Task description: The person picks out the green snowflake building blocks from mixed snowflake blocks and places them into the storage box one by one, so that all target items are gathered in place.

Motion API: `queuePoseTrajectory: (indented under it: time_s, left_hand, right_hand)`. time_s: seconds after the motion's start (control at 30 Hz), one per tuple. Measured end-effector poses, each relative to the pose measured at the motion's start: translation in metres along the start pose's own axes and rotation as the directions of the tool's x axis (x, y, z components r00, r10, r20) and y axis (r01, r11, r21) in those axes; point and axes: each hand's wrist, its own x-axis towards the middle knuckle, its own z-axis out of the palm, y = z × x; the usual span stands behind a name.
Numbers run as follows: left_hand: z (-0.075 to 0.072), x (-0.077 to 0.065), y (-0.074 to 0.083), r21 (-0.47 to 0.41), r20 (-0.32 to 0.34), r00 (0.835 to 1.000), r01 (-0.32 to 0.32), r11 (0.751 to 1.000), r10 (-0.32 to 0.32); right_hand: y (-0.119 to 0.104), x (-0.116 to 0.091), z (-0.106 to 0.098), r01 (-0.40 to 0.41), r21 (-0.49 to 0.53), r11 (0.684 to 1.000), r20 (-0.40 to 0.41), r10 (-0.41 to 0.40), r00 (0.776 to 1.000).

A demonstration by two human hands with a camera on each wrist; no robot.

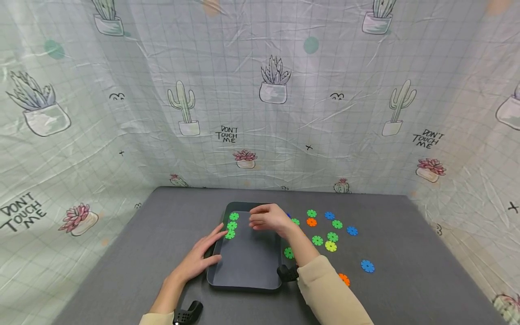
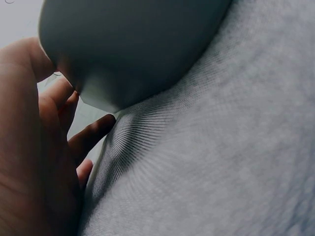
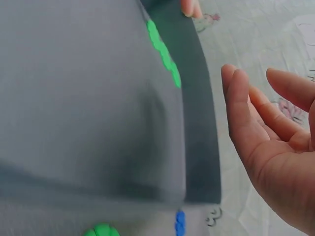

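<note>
A dark grey rectangular tray (image 1: 248, 271) lies on the table. Inside it, three green notched discs (image 1: 232, 225) form a column along the left wall near the far corner. My left hand (image 1: 197, 261) rests at the tray's left rim, fingers extended and thumb apart; in the left wrist view its fingertips are by the tray's outer wall. Over the far right part of the tray hovers my right hand (image 1: 271, 219), its fingers gently bent. The right wrist view shows a gap between that hand's thumb and fingers (image 3: 238, 98), with nothing held.
Right of the tray, loose notched discs lie scattered: several green ones (image 1: 317, 240), blue ones (image 1: 352, 231), orange ones (image 1: 311, 222) and a yellow one (image 1: 331, 246). A patterned curtain (image 1: 308, 158) surrounds the grey table (image 1: 134, 253) at the back and sides.
</note>
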Motion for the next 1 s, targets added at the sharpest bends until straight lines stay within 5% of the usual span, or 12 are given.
queuePoseTrajectory:
  time_s: [1.0]
  left_hand:
    - [-0.003, 0.0, -0.002, -0.006, 0.009, 0.998, -0.057, 0.998, 0.057]
  right_hand:
    - [0.012, -0.074, -0.069, 0.034, -0.153, 0.988, 0.018, -0.032, 0.999]
